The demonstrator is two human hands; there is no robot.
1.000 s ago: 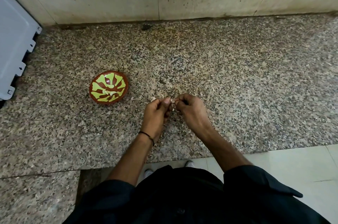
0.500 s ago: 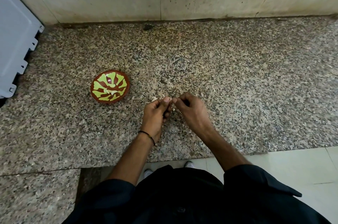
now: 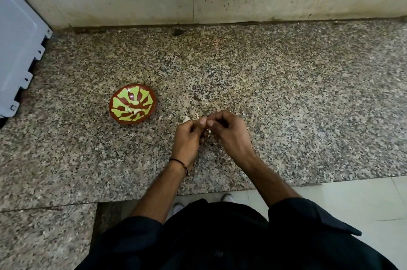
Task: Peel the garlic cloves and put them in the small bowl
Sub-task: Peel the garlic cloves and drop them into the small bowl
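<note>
A small red-brown bowl with a yellow-green pattern sits on the granite counter, left of my hands. A few peeled garlic cloves lie in it. My left hand and my right hand meet fingertip to fingertip above the counter, both curled round a garlic clove that is mostly hidden between them. Another pale garlic piece lies on the counter just beyond my left hand.
The speckled granite counter runs to a stained wall at the back. A grey plastic panel leans at the far left. The counter's front edge drops to a pale tiled floor at lower right.
My hands parted slightly half a second ago and have come together again. My right fingers have shifted over the clove. The bowl has not moved.
</note>
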